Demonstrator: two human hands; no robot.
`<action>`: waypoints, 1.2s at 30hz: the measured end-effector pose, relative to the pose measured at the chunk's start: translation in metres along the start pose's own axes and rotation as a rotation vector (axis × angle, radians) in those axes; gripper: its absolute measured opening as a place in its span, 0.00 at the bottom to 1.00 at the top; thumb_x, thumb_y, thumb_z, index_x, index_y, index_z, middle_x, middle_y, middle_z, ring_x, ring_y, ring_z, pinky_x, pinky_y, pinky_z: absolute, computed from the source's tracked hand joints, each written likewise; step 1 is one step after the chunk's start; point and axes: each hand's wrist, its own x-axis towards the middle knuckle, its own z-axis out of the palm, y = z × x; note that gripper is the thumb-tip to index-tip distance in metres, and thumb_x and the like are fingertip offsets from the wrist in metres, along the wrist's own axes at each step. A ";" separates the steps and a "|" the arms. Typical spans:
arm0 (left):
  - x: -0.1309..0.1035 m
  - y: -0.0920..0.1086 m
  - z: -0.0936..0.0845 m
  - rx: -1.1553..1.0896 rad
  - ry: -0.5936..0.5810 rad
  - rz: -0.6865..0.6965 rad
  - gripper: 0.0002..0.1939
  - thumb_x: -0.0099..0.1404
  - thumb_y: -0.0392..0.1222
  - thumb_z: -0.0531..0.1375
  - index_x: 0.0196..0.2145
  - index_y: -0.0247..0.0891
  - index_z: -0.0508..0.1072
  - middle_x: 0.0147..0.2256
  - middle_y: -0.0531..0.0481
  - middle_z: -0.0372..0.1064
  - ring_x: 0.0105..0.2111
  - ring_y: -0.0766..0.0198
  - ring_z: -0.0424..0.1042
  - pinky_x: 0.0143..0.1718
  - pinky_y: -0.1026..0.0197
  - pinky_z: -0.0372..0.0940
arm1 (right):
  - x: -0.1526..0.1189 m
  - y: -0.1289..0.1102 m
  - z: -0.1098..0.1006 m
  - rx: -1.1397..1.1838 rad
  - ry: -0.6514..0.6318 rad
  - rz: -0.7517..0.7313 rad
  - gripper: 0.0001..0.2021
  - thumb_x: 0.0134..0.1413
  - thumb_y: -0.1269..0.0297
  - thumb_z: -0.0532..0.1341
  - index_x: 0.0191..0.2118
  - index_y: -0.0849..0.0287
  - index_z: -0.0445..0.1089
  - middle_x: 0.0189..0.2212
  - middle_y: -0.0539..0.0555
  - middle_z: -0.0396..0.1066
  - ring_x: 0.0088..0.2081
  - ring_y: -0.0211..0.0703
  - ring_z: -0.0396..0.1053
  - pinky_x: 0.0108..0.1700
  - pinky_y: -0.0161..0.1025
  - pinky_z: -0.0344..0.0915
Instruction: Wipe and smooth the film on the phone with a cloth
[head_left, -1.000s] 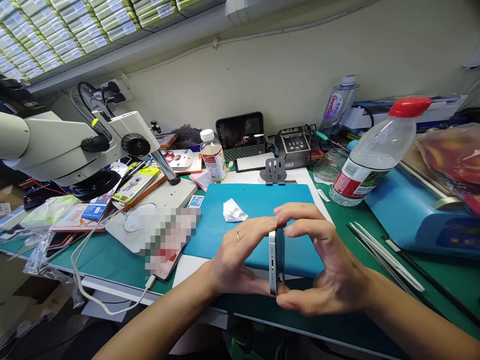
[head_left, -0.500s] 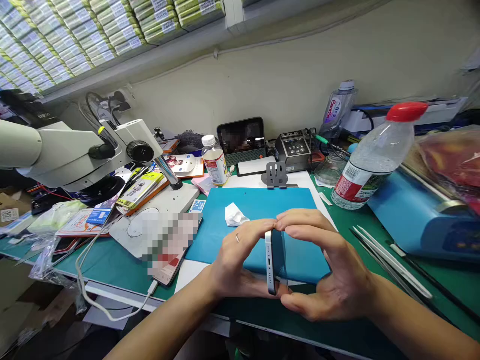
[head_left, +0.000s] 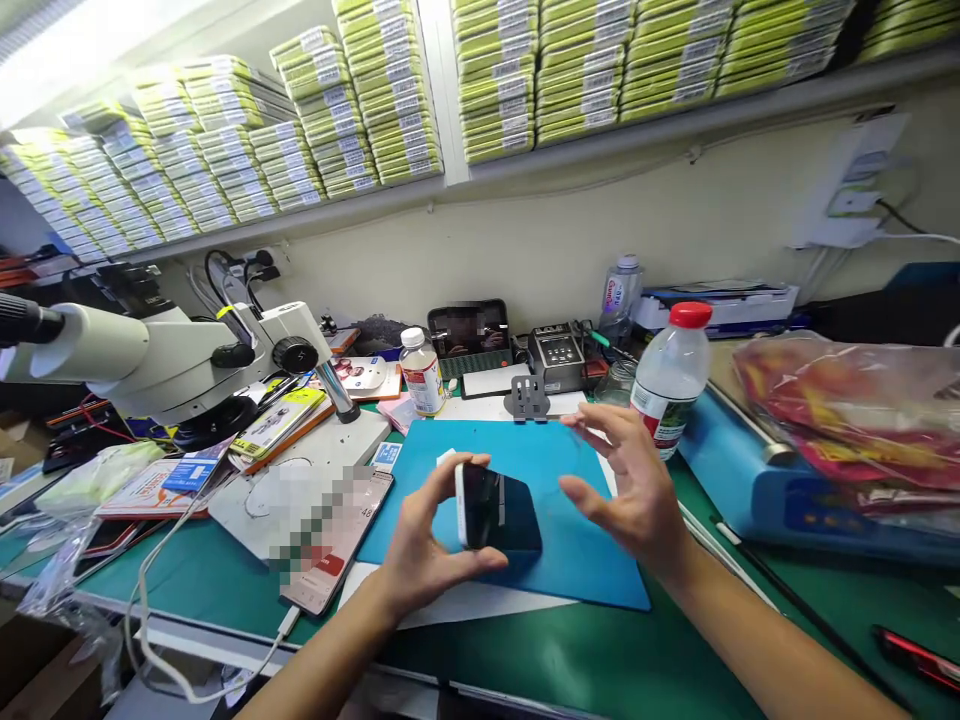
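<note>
So we've got a phone (head_left: 501, 507) up over the blue mat (head_left: 585, 570), tilted, dark glossy face mostly to our right. We can't see its back, and we can't tell if the far edge touches the mat. Our left hand (head_left: 424, 550) has it clamped by the edges, fingertip on the top one, thumb along the bottom one; the remaining fingers are lost behind it. Our right hand (head_left: 626, 490) is off to the side, thumb and fingers spread well apart, clear of the phone. Just a sliver of white paper (head_left: 446, 457) pokes out behind the left hand. Left of that lies a second phone (head_left: 326, 580), screen partly pixelated, white cable (head_left: 287, 622) plugged in. The right hand covers a bit of the red-capped bottle (head_left: 675, 370). Farther out, the microscope (head_left: 150, 365) gets cut off at the left edge.
</note>
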 end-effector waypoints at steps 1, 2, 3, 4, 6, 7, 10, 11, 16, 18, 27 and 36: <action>-0.004 -0.001 -0.006 -0.001 -0.003 -0.086 0.42 0.60 0.61 0.72 0.66 0.45 0.64 0.61 0.39 0.71 0.59 0.46 0.74 0.60 0.49 0.69 | 0.001 0.002 -0.001 0.001 0.047 0.032 0.29 0.60 0.61 0.69 0.65 0.46 0.64 0.55 0.58 0.64 0.57 0.52 0.71 0.62 0.56 0.72; -0.008 -0.002 -0.011 0.008 -0.003 -0.167 0.41 0.60 0.61 0.72 0.65 0.44 0.65 0.61 0.39 0.71 0.59 0.45 0.73 0.62 0.48 0.67 | 0.003 0.003 -0.001 0.003 0.090 0.070 0.28 0.60 0.59 0.69 0.64 0.47 0.65 0.55 0.57 0.63 0.57 0.52 0.71 0.62 0.56 0.72; -0.012 -0.004 -0.017 0.021 0.000 -0.243 0.40 0.60 0.60 0.73 0.63 0.43 0.67 0.61 0.40 0.72 0.59 0.44 0.73 0.62 0.47 0.66 | 0.004 0.004 -0.002 0.009 0.126 0.112 0.26 0.60 0.58 0.69 0.63 0.48 0.67 0.54 0.57 0.63 0.57 0.52 0.71 0.62 0.56 0.72; -0.016 -0.005 -0.021 0.029 0.004 -0.310 0.39 0.59 0.60 0.73 0.62 0.42 0.68 0.59 0.41 0.73 0.58 0.44 0.73 0.61 0.47 0.67 | 0.005 0.005 -0.002 0.016 0.155 0.156 0.25 0.60 0.56 0.69 0.61 0.49 0.68 0.54 0.57 0.63 0.58 0.53 0.72 0.62 0.56 0.71; -0.023 -0.007 -0.026 0.014 0.014 -0.423 0.37 0.58 0.59 0.73 0.59 0.41 0.69 0.53 0.42 0.77 0.53 0.45 0.76 0.55 0.49 0.71 | 0.007 0.008 -0.001 0.032 0.203 0.240 0.24 0.59 0.53 0.69 0.58 0.51 0.70 0.54 0.58 0.63 0.58 0.55 0.73 0.63 0.57 0.71; -0.025 -0.007 -0.026 -0.006 0.011 -0.465 0.37 0.57 0.58 0.74 0.58 0.41 0.69 0.49 0.43 0.78 0.49 0.47 0.78 0.52 0.51 0.72 | 0.008 0.009 -0.001 0.041 0.221 0.278 0.24 0.58 0.51 0.70 0.57 0.51 0.71 0.54 0.58 0.63 0.58 0.56 0.73 0.63 0.58 0.70; -0.027 -0.007 -0.024 -0.074 -0.058 -0.519 0.38 0.56 0.55 0.75 0.58 0.41 0.67 0.47 0.45 0.77 0.46 0.51 0.78 0.48 0.54 0.73 | 0.010 0.014 0.001 0.086 0.263 0.359 0.26 0.54 0.48 0.71 0.55 0.51 0.71 0.54 0.59 0.64 0.59 0.58 0.73 0.65 0.59 0.68; -0.027 -0.007 -0.023 -0.093 -0.083 -0.520 0.38 0.56 0.54 0.76 0.58 0.41 0.67 0.49 0.44 0.77 0.48 0.50 0.78 0.50 0.54 0.72 | 0.011 0.015 0.001 0.116 0.268 0.379 0.26 0.53 0.47 0.72 0.54 0.51 0.70 0.55 0.59 0.65 0.61 0.59 0.72 0.66 0.60 0.66; -0.021 -0.011 -0.018 -0.043 -0.152 -0.474 0.39 0.54 0.55 0.76 0.59 0.42 0.71 0.63 0.37 0.68 0.65 0.40 0.65 0.67 0.41 0.59 | 0.014 0.019 0.007 0.332 0.183 0.473 0.28 0.53 0.45 0.72 0.55 0.49 0.67 0.62 0.62 0.70 0.68 0.60 0.64 0.71 0.61 0.56; -0.019 -0.013 -0.017 0.084 -0.199 -0.441 0.42 0.53 0.55 0.77 0.61 0.44 0.71 0.69 0.37 0.60 0.70 0.38 0.57 0.70 0.38 0.52 | 0.014 0.023 0.008 0.357 0.108 0.499 0.28 0.54 0.45 0.71 0.55 0.48 0.66 0.65 0.61 0.68 0.70 0.59 0.62 0.71 0.61 0.55; 0.006 -0.008 -0.026 0.625 -0.301 -0.265 0.28 0.68 0.54 0.67 0.62 0.42 0.71 0.63 0.41 0.68 0.67 0.47 0.62 0.68 0.45 0.59 | 0.006 0.070 -0.018 0.138 -0.230 0.570 0.40 0.53 0.40 0.69 0.67 0.46 0.58 0.65 0.65 0.69 0.70 0.63 0.60 0.70 0.63 0.57; 0.045 -0.043 -0.046 0.764 -0.206 -0.499 0.18 0.74 0.47 0.63 0.57 0.38 0.72 0.56 0.42 0.70 0.51 0.53 0.75 0.51 0.46 0.73 | -0.001 0.079 -0.012 -0.406 -0.247 0.409 0.33 0.58 0.40 0.63 0.65 0.52 0.66 0.69 0.65 0.64 0.71 0.70 0.58 0.69 0.69 0.56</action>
